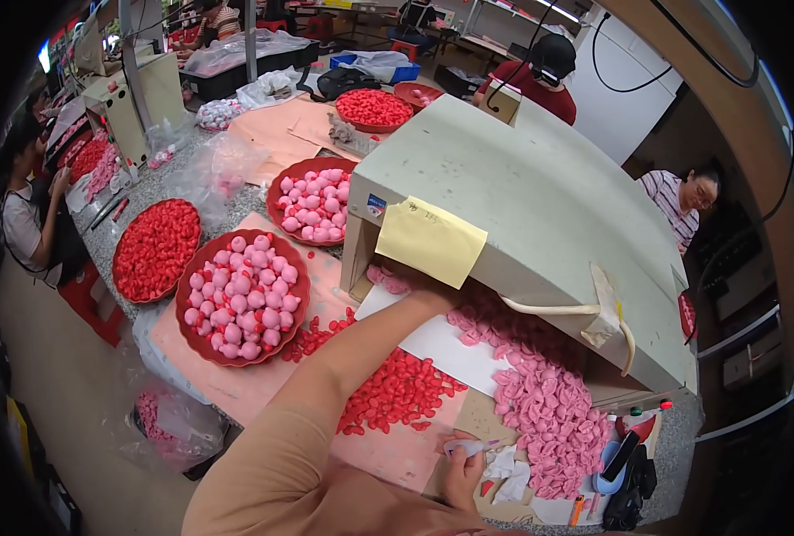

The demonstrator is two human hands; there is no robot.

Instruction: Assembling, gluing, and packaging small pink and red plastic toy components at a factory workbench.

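right hand grasped a small bottle, its nozzle rightward toward pink pieces; left hand's state, under the hood, couldn't be told.

bright, soft light covers the table, but pink pieces lie in shadow beneath the grey hood. fisheye curvature bends edges toward a black rim.

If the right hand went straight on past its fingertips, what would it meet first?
The right hand would probably meet the loose red pieces, at their right end, though its height is unclear.
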